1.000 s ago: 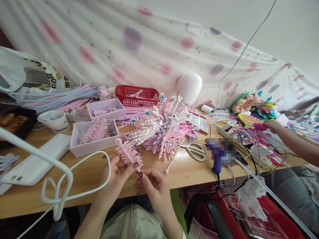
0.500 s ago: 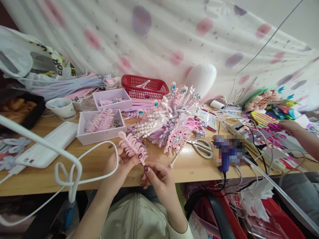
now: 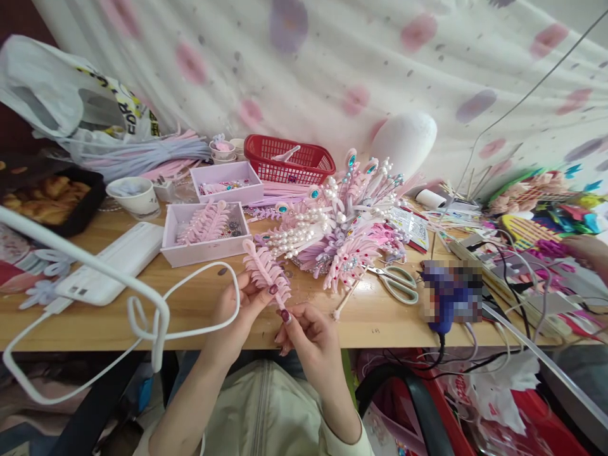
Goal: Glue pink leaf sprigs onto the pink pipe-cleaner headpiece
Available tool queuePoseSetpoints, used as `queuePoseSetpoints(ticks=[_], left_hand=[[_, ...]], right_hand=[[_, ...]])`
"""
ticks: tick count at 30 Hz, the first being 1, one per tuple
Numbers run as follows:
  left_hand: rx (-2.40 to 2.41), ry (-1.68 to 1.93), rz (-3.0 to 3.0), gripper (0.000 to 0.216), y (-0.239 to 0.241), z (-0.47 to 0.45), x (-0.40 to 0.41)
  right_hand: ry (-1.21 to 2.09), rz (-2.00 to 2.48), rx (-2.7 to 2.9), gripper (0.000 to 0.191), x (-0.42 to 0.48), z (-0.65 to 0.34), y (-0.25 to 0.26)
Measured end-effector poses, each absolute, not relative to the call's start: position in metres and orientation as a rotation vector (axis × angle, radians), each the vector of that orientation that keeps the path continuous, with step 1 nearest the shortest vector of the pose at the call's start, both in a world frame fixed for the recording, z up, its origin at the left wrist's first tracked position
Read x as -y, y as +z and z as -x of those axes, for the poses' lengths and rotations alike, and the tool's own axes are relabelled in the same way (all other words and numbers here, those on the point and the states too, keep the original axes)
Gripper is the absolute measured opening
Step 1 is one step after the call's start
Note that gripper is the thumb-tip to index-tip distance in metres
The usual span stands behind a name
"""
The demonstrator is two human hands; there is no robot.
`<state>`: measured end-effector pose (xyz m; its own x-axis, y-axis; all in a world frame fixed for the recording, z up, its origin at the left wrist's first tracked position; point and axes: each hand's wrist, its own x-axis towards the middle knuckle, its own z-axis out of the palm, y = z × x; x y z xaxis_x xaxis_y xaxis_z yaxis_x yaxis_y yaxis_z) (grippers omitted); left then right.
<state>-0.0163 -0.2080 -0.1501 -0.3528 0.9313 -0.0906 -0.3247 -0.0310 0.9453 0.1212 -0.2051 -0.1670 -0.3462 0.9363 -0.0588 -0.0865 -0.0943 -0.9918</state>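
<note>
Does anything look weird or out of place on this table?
The black tray at the left seems to hold bread, odd near craft stems. Also, blocky squares blur part of the purple-blue tool on the right.

The person's two bare hands [image 3: 237,313] [image 3: 311,332] and one pink, fuzzy, feather-shaped piece [image 3: 266,269] occupy the lower centre. Left of centre stand two pale lilac rectangular boxes [image 3: 244,192] [image 3: 204,251]; upper centre, one red plastic mesh basket [image 3: 289,172]; right of centre, one pair of pale-handled metal scissors [image 3: 397,284].
</note>
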Motion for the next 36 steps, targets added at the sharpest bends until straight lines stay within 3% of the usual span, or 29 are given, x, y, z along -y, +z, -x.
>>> queuePoseSetpoints(ticks=[9,18,28,36], left_hand=[[-1.265,1.539,-0.831,0.045,-0.142,0.011,0.211],[-1.220,1.667,-0.654,0.054,-0.138,0.007,0.211],[-1.030,1.824,-0.684,0.042,-0.123,0.020,0.208],[-0.892,1.814,-0.700,0.046,-0.081,0.057,0.189]], right_hand=[[1.593,1.034,1.241,0.051,0.204,-0.120,-0.164],[1.544,0.963,1.242,0.044,0.207,-0.118,-0.176],[1.240,0.886,1.305,0.044,0.205,-0.127,-0.187],[0.840,0.993,1.102,0.045,0.194,-0.183,-0.150]])
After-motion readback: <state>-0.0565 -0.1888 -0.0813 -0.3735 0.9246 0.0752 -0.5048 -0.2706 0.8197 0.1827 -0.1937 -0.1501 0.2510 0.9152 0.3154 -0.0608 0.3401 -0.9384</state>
